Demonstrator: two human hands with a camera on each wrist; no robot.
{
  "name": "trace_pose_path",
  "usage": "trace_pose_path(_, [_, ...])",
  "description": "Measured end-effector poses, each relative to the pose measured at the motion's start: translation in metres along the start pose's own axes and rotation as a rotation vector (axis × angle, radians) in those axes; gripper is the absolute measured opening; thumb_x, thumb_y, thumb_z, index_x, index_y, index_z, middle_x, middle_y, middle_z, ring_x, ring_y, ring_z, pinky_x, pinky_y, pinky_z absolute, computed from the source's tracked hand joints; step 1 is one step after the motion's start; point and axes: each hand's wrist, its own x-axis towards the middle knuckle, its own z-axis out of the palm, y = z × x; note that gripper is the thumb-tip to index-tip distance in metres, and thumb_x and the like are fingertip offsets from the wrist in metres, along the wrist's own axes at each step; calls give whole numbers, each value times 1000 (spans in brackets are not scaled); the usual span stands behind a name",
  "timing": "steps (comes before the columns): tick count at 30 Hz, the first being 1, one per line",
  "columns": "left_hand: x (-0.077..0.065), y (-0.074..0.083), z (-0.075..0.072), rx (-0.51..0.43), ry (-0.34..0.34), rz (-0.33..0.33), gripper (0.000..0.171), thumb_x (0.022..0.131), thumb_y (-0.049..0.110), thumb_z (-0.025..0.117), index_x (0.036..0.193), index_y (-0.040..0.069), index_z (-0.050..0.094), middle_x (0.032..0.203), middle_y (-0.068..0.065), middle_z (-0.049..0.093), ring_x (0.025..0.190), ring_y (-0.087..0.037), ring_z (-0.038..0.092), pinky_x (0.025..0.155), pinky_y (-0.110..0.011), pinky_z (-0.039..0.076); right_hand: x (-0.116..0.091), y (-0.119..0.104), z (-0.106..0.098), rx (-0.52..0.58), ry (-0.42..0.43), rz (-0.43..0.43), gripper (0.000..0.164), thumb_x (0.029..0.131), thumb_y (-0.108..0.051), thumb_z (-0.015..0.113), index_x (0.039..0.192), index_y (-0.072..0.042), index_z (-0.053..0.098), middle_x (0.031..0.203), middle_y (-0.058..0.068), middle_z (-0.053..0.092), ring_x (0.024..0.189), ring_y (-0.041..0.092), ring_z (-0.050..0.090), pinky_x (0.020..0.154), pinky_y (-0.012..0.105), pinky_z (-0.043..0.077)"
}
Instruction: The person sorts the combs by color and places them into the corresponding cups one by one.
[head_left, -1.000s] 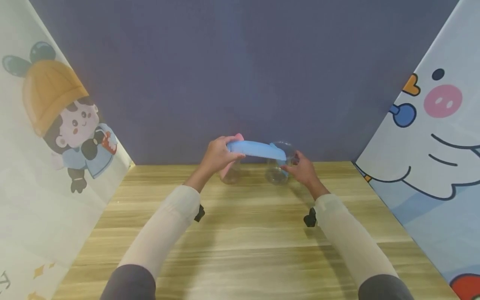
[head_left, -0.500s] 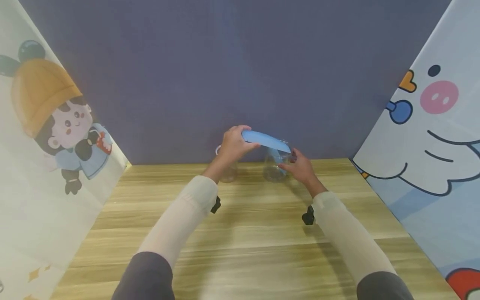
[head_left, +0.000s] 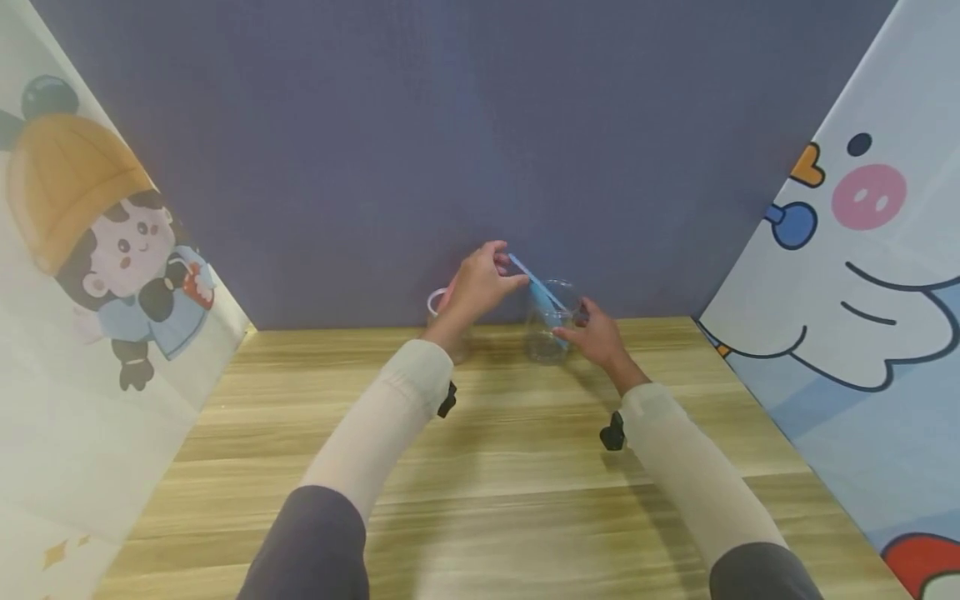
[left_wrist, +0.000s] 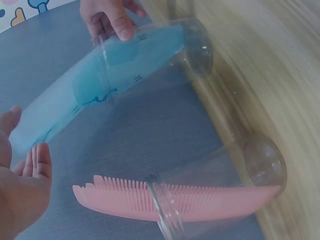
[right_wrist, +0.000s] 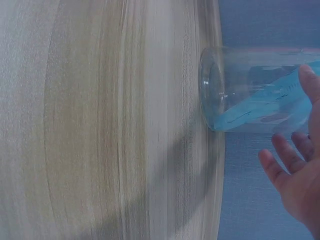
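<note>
My left hand (head_left: 483, 279) holds the outer end of a pale blue comb (left_wrist: 55, 107) between thumb and fingers. The comb slants down to the right, its lower end inside the mouth of a clear cup (left_wrist: 197, 47). A second, teal-blue piece (left_wrist: 125, 55) lies in that same cup, partly overlapping the comb; its shape suggests another comb. Around the cup's rim side my right hand (head_left: 596, 333) grips, with its thumb on the wall. To the left, behind my left forearm in the head view, stands another clear cup (left_wrist: 265, 165) with a pink comb (left_wrist: 215, 202) leaning in it.
Both cups stand at the far edge of a wood-grain table (head_left: 525, 467), close to a dark grey-blue back wall (head_left: 480, 142). White side panels with cartoon figures (head_left: 123, 242) flank the table. A small black device (head_left: 612, 433) shows at my right wrist.
My left hand has moved right and slightly up, carrying the blue comb towards the cup. The comb has turned from broadside to edge-on and steeper. My right hand stays at the cup.
</note>
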Motion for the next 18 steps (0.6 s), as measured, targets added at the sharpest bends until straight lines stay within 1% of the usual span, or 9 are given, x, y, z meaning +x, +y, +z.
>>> trace_pose_path(2, [-2, -1, 0, -27, -29, 7, 74, 88, 27, 81, 149, 5, 46, 136, -12, 65, 118, -24, 66, 100, -33, 57, 0, 0, 0, 5, -3, 4, 97, 91, -34, 77, 161, -2, 19, 161, 24, 36, 138, 45, 50, 107, 58, 51])
trace_pose_path(5, [-5, -4, -3, -2, -49, 37, 72, 91, 28, 78, 151, 7, 44, 140, -10, 62, 122, -25, 64, 102, -35, 56, 0, 0, 1, 9, -6, 10, 98, 91, -35, 77, 162, -3, 17, 163, 23, 34, 138, 44, 50, 107, 57, 50])
trace_pose_path(7, [-7, -7, -7, 25, -47, 63, 69, 93, 29, 76, 150, 7, 45, 140, -11, 61, 123, -26, 62, 104, -37, 55, 1, 0, 1, 6, -6, 18, 100, 91, -37, 77, 162, -3, 16, 163, 22, 34, 139, 43, 50, 108, 57, 50])
trace_pose_path(10, [-9, -11, -13, 76, -26, 91, 65, 95, 32, 72, 149, 7, 46, 140, -11, 59, 126, -28, 59, 107, -39, 52, 1, 0, 1, -1, -12, 19, 102, 91, -39, 76, 163, -3, 14, 164, 22, 33, 140, 42, 49, 109, 56, 50])
trace_pose_path(14, [-11, -18, -23, 131, -14, 92, 62, 98, 34, 68, 149, 8, 47, 144, -11, 55, 133, -29, 53, 112, -41, 47, 1, 2, 0, -7, -20, 24, 102, 92, -39, 75, 163, -2, 11, 165, 22, 31, 141, 42, 48, 109, 56, 50])
trace_pose_path(16, [-13, -22, -28, 157, -22, 77, 62, 98, 34, 66, 150, 8, 46, 148, -10, 53, 137, -29, 50, 116, -43, 45, 1, 3, -1, -1, -16, 28, 101, 92, -37, 75, 163, -3, 12, 165, 21, 31, 141, 42, 48, 109, 56, 50])
trace_pose_path(18, [-15, -27, -33, 204, -27, 70, 62, 98, 35, 65, 151, 9, 45, 151, -11, 50, 141, -31, 47, 118, -44, 42, 0, 4, -2, 3, -10, 27, 100, 92, -36, 75, 163, -3, 13, 164, 21, 31, 140, 42, 48, 108, 57, 50])
